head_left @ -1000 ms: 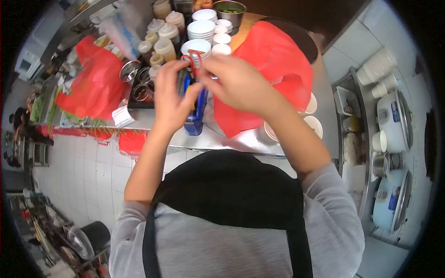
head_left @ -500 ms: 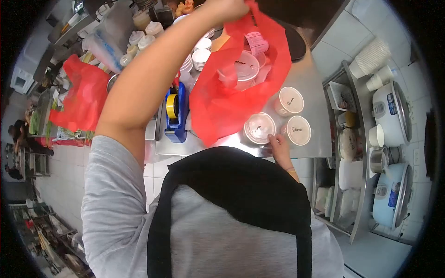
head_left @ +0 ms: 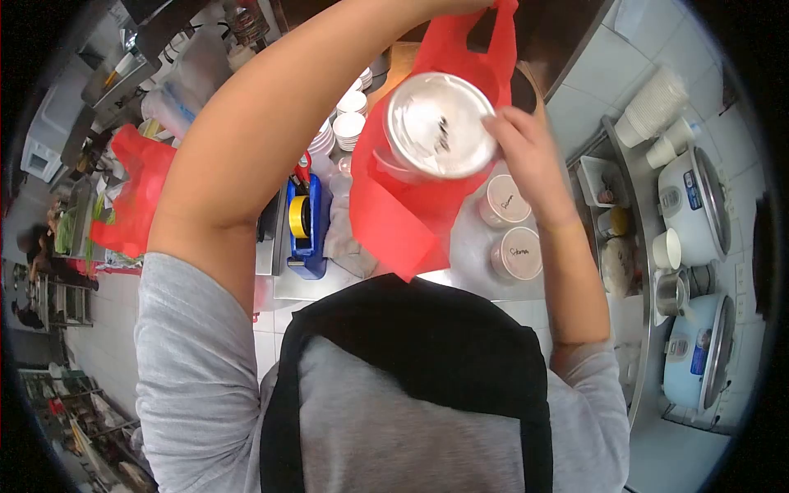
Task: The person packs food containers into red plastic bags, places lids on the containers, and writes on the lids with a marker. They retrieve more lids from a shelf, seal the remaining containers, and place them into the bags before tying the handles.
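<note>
My right hand point(head_left: 530, 156) grips the rim of a round lidded tub point(head_left: 444, 127) with black writing on its lid. The tub is raised in front of a red carrier bag point(head_left: 403, 218) and hides much of it. At the top edge of the view, my left hand point(head_left: 470, 4) holds the bag up by a handle; its fingers are partly cut off. Two more lidded tubs, an upper one point(head_left: 505, 202) and a lower one point(head_left: 518, 253), stand on the metal counter point(head_left: 477, 275) below my right hand.
A blue tape dispenser point(head_left: 306, 246) with yellow tape stands left of the bag, beside a grey cloth point(head_left: 349, 246). Stacked white cups point(head_left: 349, 127) are behind it. Another red bag point(head_left: 144, 197) lies further left. Shelves with rice cookers point(head_left: 694, 205) line the right side.
My right hand has lifted the nearest tub off the counter, up and left to the bag. My left hand has shifted right with the bag handle.
</note>
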A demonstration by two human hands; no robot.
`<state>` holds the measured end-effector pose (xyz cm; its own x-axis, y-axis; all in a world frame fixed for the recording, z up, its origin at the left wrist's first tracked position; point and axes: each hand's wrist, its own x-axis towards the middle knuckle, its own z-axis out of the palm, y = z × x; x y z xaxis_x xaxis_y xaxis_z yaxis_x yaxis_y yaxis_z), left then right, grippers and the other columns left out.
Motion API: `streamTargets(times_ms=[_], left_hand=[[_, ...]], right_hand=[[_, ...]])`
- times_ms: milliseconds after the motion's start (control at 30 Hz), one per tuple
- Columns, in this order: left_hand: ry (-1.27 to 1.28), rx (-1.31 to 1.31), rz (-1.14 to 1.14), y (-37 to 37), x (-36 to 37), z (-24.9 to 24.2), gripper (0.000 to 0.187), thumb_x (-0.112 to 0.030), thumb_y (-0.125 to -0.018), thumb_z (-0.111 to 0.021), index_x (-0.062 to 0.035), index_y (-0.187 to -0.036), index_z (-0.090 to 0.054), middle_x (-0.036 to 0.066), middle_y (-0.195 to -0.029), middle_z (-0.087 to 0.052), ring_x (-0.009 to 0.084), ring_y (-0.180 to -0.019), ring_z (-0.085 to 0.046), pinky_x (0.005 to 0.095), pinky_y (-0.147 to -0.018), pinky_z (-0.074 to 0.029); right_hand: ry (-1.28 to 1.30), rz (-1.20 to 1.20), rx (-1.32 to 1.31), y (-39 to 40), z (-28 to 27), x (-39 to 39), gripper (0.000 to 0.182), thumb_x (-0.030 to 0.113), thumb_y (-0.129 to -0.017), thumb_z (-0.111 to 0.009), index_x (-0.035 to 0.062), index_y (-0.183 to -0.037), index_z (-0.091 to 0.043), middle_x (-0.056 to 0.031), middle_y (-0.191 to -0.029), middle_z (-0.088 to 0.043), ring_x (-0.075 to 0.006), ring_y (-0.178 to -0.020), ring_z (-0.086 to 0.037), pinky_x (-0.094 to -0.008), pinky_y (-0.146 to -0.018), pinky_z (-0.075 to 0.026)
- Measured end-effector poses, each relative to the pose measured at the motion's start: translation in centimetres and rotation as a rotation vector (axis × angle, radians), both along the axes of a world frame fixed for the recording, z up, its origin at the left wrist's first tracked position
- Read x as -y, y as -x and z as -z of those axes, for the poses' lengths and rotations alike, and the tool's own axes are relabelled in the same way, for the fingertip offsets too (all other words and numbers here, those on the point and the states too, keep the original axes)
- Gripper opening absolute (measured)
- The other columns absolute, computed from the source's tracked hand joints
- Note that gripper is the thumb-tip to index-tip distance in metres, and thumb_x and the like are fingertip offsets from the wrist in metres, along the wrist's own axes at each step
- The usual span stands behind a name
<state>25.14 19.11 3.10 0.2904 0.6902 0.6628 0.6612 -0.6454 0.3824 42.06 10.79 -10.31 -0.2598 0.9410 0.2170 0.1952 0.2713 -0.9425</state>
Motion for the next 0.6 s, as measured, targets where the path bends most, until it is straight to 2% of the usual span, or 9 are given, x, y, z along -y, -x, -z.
streamTargets(times_ms=[100, 200, 300, 367, 400, 467, 533, 567, 600], left_hand=[[-0.085, -0.046, -0.030, 0.4, -0.8, 0.3, 0.013, -0.006, -0.075, -0.062, -0.0020, -0.088, -0.064, 0.019, -0.082, -0.067, 0.0329, -0.079, -0.066, 0.0389, -0.071, -0.052], [-0.130, -0.078, -0.024, 0.8, -0.9, 0.8, 0.014, -0.005, -0.074, -0.062, -0.0024, -0.087, -0.063, 0.019, -0.081, -0.066, 0.0343, -0.078, -0.065, 0.0399, -0.071, -0.052], [-0.176, -0.109, -0.044, 0.9, -0.2, 0.7, 0.014, -0.004, -0.073, -0.060, -0.0025, -0.087, -0.063, 0.019, -0.080, -0.066, 0.0352, -0.079, -0.065, 0.0407, -0.070, -0.051], [-0.185, -0.102, -0.040, 0.8, 0.6, 0.6, 0.014, -0.004, -0.073, -0.059, -0.0027, -0.087, -0.062, 0.019, -0.080, -0.066, 0.0357, -0.079, -0.065, 0.0411, -0.069, -0.051], [-0.178, -0.082, -0.022, 0.6, 1.1, 0.4, 0.015, -0.003, -0.073, -0.059, -0.0028, -0.088, -0.062, 0.019, -0.080, -0.066, 0.0360, -0.079, -0.065, 0.0413, -0.069, -0.051], [-0.176, -0.034, 0.025, 0.2, 2.3, 0.9, 0.017, -0.003, -0.074, -0.058, -0.0031, -0.090, -0.061, 0.020, -0.081, -0.066, 0.0363, -0.079, -0.065, 0.0413, -0.069, -0.051], [-0.202, 0.014, 0.082, 0.1, 4.0, 2.1, 0.019, -0.004, -0.074, -0.058, -0.0034, -0.093, -0.060, 0.020, -0.082, -0.066, 0.0362, -0.080, -0.065, 0.0409, -0.069, -0.051], [-0.317, -0.048, 0.170, 0.5, 5.0, 2.9, 0.023, -0.008, -0.074, -0.062, -0.0028, -0.097, -0.059, 0.023, -0.095, -0.064, 0.0358, -0.088, -0.064, 0.0393, -0.073, -0.051], [-0.280, -0.100, 0.142, 1.4, 6.8, 4.5, 0.044, -0.016, -0.071, -0.069, -0.0078, -0.113, -0.058, 0.016, -0.111, -0.060, 0.0322, -0.101, -0.060, 0.0410, -0.083, -0.049]], right_hand=[[0.077, 0.077, 0.119, 2.1, 2.1, -5.6, 0.028, 0.024, -0.084, -0.059, -0.0016, -0.075, -0.065, -0.0126, -0.069, -0.065, -0.0182, -0.069, -0.066, -0.0301, -0.064, -0.051], [-0.016, 0.096, 0.475, 2.9, 7.3, -9.4, 0.032, 0.028, -0.083, -0.061, -0.0023, -0.072, -0.064, -0.0172, -0.071, -0.065, -0.0284, -0.073, -0.067, -0.0363, -0.067, -0.051], [-0.461, 0.197, 0.644, 2.1, 5.5, -7.3, 0.030, 0.028, -0.082, -0.064, -0.0014, -0.077, -0.065, -0.0175, -0.074, -0.064, -0.0347, -0.070, -0.063, -0.0414, -0.070, -0.050], [-0.657, 0.313, 0.373, 1.8, -1.3, -3.8, 0.024, 0.024, -0.080, -0.068, 0.0009, -0.086, -0.066, -0.0161, -0.078, -0.064, -0.0349, -0.067, -0.060, -0.0418, -0.069, -0.050], [-0.947, 0.440, 0.276, 1.6, -3.3, -4.0, 0.033, 0.023, -0.077, -0.072, 0.0026, -0.100, -0.060, -0.0163, -0.083, -0.064, -0.0324, -0.076, -0.062, -0.0383, -0.073, -0.050], [-1.190, 0.490, 0.225, 1.7, -5.1, -5.5, 0.053, 0.022, -0.074, -0.076, 0.0048, -0.118, -0.052, -0.0156, -0.090, -0.064, -0.0289, -0.085, -0.064, -0.0344, -0.078, -0.050], [-1.109, 0.342, 0.322, 2.8, -6.2, -7.4, 0.062, 0.021, -0.074, -0.076, 0.0058, -0.125, -0.045, -0.0137, -0.094, -0.064, -0.0269, -0.086, -0.063, -0.0336, -0.078, -0.051], [-0.812, 0.308, 0.360, 2.3, -4.5, -9.7, 0.054, 0.014, -0.076, -0.072, 0.0033, -0.123, -0.047, -0.0085, -0.095, -0.064, -0.0226, -0.084, -0.062, -0.0306, -0.074, -0.051], [-0.737, 0.149, 0.181, 2.0, -4.5, -10.8, 0.050, 0.011, -0.078, -0.069, 0.0028, -0.122, -0.048, -0.0077, -0.092, -0.063, -0.0218, -0.078, -0.063, -0.0322, -0.073, -0.052]])
